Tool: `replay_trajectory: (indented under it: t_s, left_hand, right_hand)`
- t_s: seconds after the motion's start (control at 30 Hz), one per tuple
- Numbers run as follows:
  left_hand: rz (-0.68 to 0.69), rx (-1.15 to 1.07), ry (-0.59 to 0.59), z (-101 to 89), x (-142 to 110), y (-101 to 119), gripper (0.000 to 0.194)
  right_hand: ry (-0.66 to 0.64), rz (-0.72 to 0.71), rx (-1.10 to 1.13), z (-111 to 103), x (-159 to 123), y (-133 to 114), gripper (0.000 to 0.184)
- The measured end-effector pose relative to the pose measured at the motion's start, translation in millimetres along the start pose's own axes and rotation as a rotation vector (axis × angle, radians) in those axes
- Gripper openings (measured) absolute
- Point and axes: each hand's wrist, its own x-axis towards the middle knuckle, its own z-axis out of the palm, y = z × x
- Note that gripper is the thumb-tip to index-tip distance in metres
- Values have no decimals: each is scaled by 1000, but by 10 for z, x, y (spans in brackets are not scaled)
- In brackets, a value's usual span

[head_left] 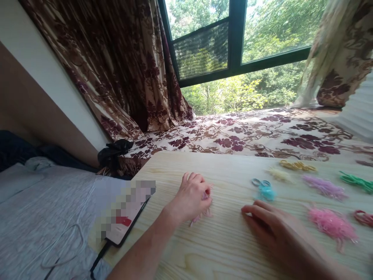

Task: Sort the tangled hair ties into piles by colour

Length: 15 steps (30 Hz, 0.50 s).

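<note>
My left hand [194, 196] rests on the pale wooden table, its fingers curled closed over a small heap of pink and purple rubber bands [206, 213]. Part of that heap is hidden beneath the palm. Lower on the right, my right hand [269, 225] lies near the tabletop with its fingers stretched out, holding nothing I can see. Just beyond its fingertips are a clump of light blue rubber bands [265, 192] and two blue-grey hair ties [261, 182].
More piles lie at right: pink bands [332, 223], lilac bands [325, 186], cream bands [279, 174], yellow hair ties [297, 166], green ties [357, 181] and red ties [363, 217]. A phone [131, 217] with a cable sits on the table's left edge. Behind is a flowered window seat [233, 134].
</note>
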Motion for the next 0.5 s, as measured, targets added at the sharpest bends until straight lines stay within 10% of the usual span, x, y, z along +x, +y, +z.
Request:
replay_trajectory:
  t_s: [0.5]
  left_hand:
    - [37, 22, 41, -3, 12, 50, 17]
  right_hand:
    - [40, -21, 6, -33, -1, -47, 25]
